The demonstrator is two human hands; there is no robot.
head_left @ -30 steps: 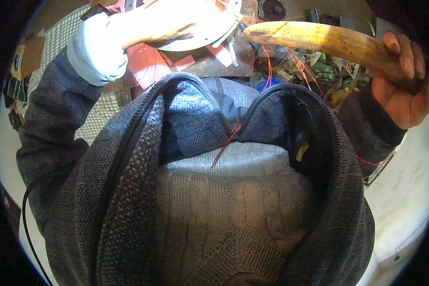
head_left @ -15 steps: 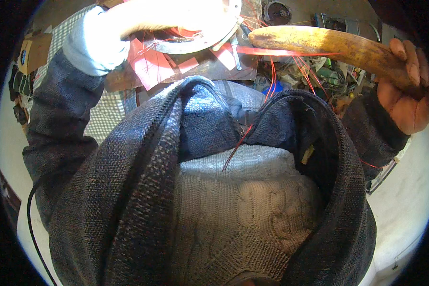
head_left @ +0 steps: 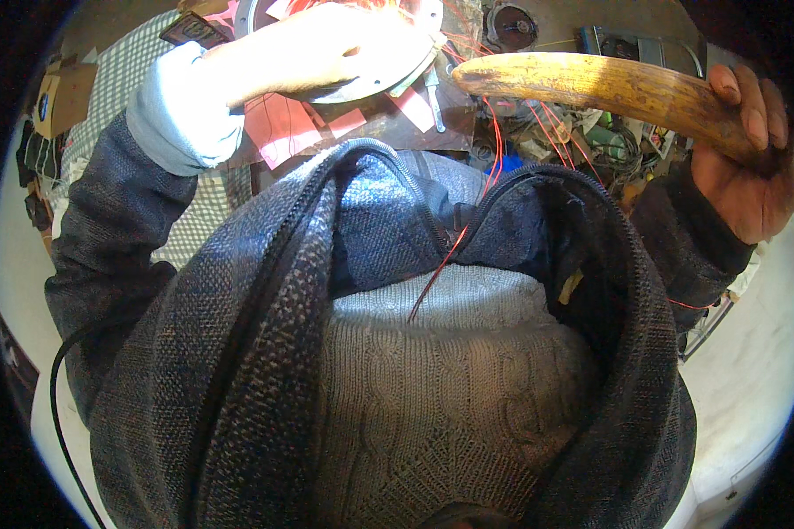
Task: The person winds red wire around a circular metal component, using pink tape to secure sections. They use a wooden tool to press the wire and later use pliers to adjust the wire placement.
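Note:
My left hand [head_left: 318, 53] lies over a round metal housing [head_left: 362, 91] with red winding wire [head_left: 399, 11] inside it. Bright light washes out its fingers, so their pose is hidden. My right hand [head_left: 754, 172] is closed round the thick end of a curved, yellow-brown wooden stick [head_left: 582, 75]. The stick's narrower tip points left and ends close to the housing's right rim. Loose red wires [head_left: 496, 141] hang down below the tip toward my lap.
Pink paper pieces [head_left: 273, 132] and a small knife [head_left: 433, 99] lie by the housing's near edge. A checked cloth [head_left: 115, 97] and a cardboard box [head_left: 64, 95] are at left. Cluttered wires and parts [head_left: 613, 145] lie below the stick. A round dark part [head_left: 510, 28] stands farther back.
My left hand has come slightly nearer to me over the housing. The stick's tip has shifted a little left. A blurred red streak under the stick is gone.

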